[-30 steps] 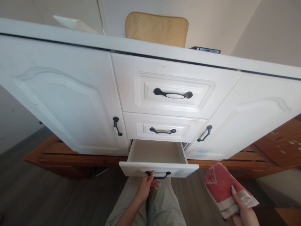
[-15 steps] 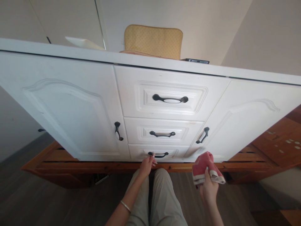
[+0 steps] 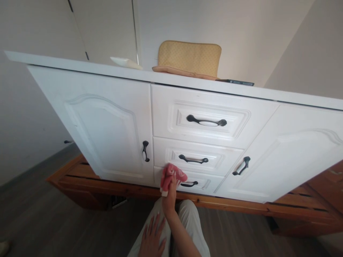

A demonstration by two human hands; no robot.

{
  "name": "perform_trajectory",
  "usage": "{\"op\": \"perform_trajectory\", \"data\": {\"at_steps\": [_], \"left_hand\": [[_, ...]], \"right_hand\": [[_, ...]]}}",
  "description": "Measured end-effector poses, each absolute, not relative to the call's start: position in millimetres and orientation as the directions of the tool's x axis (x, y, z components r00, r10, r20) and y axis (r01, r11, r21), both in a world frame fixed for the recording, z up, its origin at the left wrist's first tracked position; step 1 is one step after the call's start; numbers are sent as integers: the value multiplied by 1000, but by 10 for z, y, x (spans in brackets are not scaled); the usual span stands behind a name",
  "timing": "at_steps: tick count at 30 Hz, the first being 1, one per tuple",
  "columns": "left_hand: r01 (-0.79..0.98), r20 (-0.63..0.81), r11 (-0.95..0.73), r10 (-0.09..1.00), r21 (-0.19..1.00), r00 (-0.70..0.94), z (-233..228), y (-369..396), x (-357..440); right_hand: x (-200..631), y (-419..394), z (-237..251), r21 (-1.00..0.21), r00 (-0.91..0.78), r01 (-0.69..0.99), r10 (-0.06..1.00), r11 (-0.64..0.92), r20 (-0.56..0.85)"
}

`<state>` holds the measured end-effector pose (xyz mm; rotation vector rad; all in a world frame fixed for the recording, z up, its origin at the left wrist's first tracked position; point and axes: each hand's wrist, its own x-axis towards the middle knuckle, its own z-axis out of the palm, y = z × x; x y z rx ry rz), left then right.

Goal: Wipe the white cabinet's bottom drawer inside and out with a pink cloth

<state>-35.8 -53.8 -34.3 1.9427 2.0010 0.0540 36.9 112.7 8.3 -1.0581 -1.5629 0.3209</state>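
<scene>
A white cabinet (image 3: 112,128) with two doors and three stacked drawers fills the view. My right hand (image 3: 170,194) holds a red cloth (image 3: 170,177) pressed against the left part of the closed bottom drawer (image 3: 206,182), just left of its black handle (image 3: 189,184). My left hand (image 3: 152,237) rests flat on my thigh, fingers spread, holding nothing.
The cabinet stands on a low wooden platform (image 3: 241,207) over a dark floor. On top lie a yellow cushion (image 3: 189,57), a white dish (image 3: 125,63) and a dark flat device (image 3: 237,82). Black handles stick out from the left door (image 3: 145,151) and right door (image 3: 241,166).
The bottom drawer went from open to closed. My left hand left its handle and dropped to my thigh. My right hand carried the red cloth leftward onto the drawer front.
</scene>
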Motion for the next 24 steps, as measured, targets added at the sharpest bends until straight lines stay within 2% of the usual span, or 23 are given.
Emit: {"op": "perform_trajectory", "data": {"at_steps": [5,8,10,13,17,21,24], "left_hand": [[971,-125,13,992,238,17,-418,-510,-367],[974,-66,15,998,228,0,-428,-536,-373],[975,-55,22,998,220,-10,-408,-544,-369],[976,-36,2,999,220,6,-402,-546,-370],[975,-8,-24,1000,221,26,-492,-546,-404],[970,-37,-35,998,239,45,-605,-515,-436],[971,-67,-19,997,237,36,-623,-471,-440]], "right_hand": [[216,1282,59,-338,-381,590,622,733,684],[508,1396,-26,-59,-652,566,490,822,578],[831,1444,-105,48,-743,537,446,842,499],[1500,1444,-207,87,-763,542,446,836,467],[2615,1363,-135,126,-720,609,479,783,502],[3466,1325,328,178,-703,638,473,749,531],[3637,1373,765,172,-706,653,510,737,491]]}}
